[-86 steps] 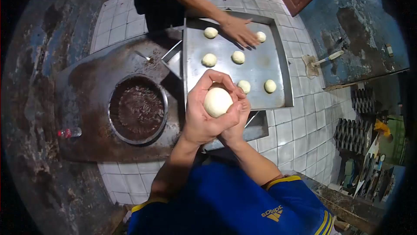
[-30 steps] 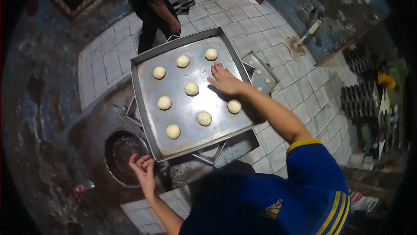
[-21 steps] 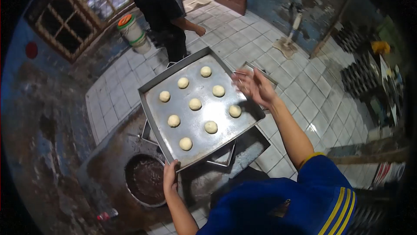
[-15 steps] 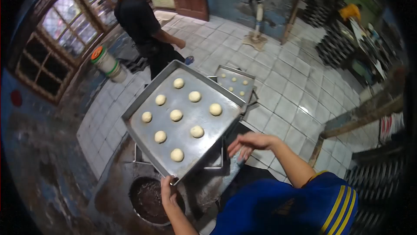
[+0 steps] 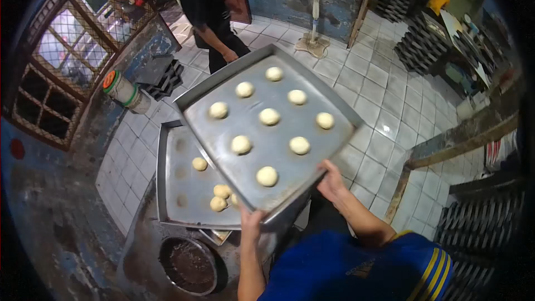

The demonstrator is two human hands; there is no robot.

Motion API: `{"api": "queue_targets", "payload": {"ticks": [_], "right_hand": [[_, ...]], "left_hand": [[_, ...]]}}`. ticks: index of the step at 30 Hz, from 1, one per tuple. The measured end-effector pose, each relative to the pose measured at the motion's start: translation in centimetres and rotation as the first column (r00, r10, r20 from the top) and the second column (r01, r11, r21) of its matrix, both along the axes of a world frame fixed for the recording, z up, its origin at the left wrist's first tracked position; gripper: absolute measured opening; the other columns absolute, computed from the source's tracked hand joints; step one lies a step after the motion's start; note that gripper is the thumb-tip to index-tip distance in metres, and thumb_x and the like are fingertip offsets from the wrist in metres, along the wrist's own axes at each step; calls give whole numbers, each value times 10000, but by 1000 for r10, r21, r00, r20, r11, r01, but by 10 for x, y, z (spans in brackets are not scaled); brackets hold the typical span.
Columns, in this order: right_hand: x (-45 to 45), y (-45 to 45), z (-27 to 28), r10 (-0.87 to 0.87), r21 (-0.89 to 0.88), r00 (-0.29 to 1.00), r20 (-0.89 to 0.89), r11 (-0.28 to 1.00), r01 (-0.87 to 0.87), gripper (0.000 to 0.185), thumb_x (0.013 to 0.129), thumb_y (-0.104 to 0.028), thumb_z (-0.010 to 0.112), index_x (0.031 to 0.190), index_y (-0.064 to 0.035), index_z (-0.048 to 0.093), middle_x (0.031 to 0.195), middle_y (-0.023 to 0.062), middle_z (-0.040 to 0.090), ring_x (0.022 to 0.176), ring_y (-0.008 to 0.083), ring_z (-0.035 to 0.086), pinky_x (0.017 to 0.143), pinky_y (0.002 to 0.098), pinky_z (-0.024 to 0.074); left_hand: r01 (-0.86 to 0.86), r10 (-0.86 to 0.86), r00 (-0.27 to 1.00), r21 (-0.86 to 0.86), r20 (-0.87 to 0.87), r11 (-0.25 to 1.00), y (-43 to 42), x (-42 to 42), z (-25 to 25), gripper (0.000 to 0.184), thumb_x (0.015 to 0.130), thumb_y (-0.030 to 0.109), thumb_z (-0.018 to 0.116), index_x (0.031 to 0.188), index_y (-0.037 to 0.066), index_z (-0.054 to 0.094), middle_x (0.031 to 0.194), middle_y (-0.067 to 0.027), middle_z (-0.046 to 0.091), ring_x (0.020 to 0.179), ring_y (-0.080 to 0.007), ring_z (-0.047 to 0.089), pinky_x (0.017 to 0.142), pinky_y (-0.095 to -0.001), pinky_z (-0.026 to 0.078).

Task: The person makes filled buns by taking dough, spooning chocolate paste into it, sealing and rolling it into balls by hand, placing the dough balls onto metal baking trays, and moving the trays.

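A square metal baking tray (image 5: 245,125) is held up in front of me, slightly tilted. Round pale dough balls (image 5: 269,116) sit spaced apart on it in rows. At its near corner my left hand (image 5: 252,222) is closed on the rim. My right hand (image 5: 331,182) grips the right-hand near side, with the fingers partly hidden under the tray. Below and to the left lies a second baking tray (image 5: 178,175), partly covered by the held one. Several dough balls (image 5: 218,203) are on that lower tray, some bunched near my left hand.
A dark round basin (image 5: 189,267) stands at the lower left. Another person in black (image 5: 206,8) is beyond the tray. A lidded bucket (image 5: 127,92) stands by the left wall, and a fan stand (image 5: 314,28) at the back wall. Stacked dark racks (image 5: 421,50) fill the right rear.
The held tray has shifted right and up, uncovering the lower tray. My right hand, free before, now grips the tray's side. The other person has moved toward the back door.
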State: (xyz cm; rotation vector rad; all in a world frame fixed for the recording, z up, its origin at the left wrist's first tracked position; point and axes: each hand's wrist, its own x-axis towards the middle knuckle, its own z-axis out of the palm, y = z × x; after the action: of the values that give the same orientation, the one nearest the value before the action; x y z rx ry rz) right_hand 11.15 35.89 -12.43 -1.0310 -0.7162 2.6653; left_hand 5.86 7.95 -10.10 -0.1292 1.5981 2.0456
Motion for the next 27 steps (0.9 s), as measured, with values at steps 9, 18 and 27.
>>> {"api": "queue_targets", "payload": {"ticks": [9, 18, 27], "right_hand": [[35, 206, -58, -185, 126, 982, 31, 976, 180, 431, 919, -252, 561, 1310, -78, 612, 1350, 113, 632, 1287, 309, 585, 1122, 526, 444], [-49, 301, -232, -217, 139, 890, 401, 975, 175, 230, 936, -325, 618, 1038, -120, 631, 1116, 66, 662, 1112, 296, 631, 1053, 554, 475], [-294, 293, -385, -73, -151, 887, 457, 976, 158, 115, 899, -206, 599, 852, -163, 503, 1028, 30, 651, 987, 248, 623, 849, 443, 509]], "left_hand": [[433, -428, 884, 15, 186, 901, 219, -77, -22, 768, 1042, 273, 705, 1574, 16, 214, 1332, -203, 588, 1117, -209, 630, 853, -347, 574], [401, -303, 845, -147, 440, 904, 258, -74, -101, 716, 1052, 240, 690, 1586, 50, 252, 1368, -211, 544, 1078, -209, 650, 847, -341, 573], [336, -110, 802, -291, 587, 896, 255, -68, -117, 557, 1061, 145, 646, 1540, 38, 381, 1388, -157, 595, 1137, -212, 663, 908, -339, 559]]}}
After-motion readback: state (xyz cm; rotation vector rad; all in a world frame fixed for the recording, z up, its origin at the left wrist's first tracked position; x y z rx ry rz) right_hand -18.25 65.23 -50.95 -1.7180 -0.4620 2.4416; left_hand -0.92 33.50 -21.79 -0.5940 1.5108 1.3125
